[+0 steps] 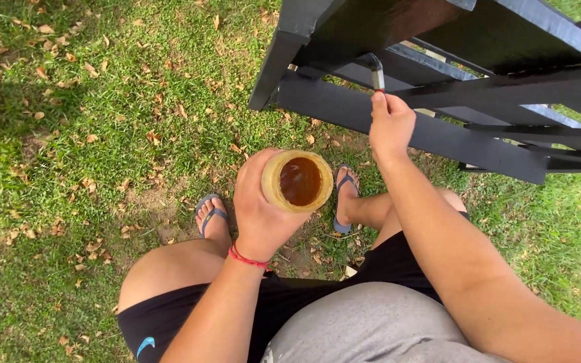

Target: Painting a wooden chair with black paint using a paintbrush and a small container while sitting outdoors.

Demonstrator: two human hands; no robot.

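My left hand (260, 205) grips a round yellowish tub (297, 180) with dark brown liquid inside, held over my knees. A red string is tied around that wrist. My right hand (390, 124) pinches the red handle of a small paintbrush (377, 77), whose bristles touch the underside of a black-painted wooden frame (398, 114). The frame's slats and legs fill the upper right and look wet and glossy.
Grass with scattered dry leaves covers the ground (102, 134). My feet in blue flip-flops (211, 214) rest on a bare patch of dirt below the frame. I wear black shorts and a grey shirt.
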